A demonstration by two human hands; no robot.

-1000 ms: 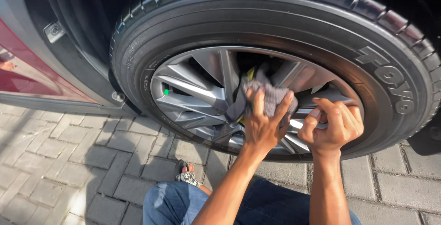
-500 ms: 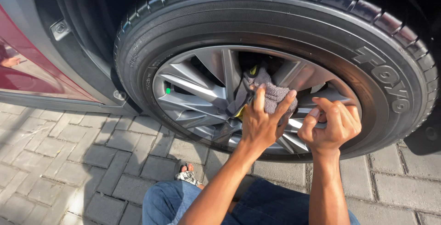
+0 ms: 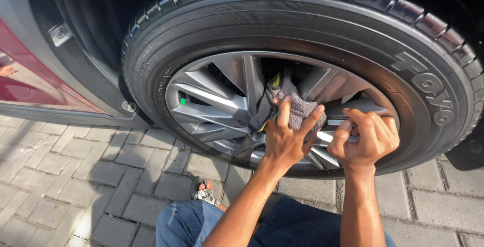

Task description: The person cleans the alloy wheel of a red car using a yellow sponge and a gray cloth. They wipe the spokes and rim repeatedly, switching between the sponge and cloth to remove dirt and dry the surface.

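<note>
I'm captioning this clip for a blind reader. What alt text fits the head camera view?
A left hand presses a grey cloth against the silver alloy wheel of a car, while the right hand grips a spoke. The black tyre stands on grey paving bricks.

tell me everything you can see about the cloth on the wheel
The cloth is a grey, fuzzy rag, looking like microfibre or terry, with a hint of yellow at its upper edge. It is bunched up, not flat, and pressed against the hub area of the silver alloy wheel, between spokes. A darker fold hangs down at its left side. The left hand holds it from below, fingers spread over it. The right hand grips a spoke beside it, apart from the cloth.
</note>
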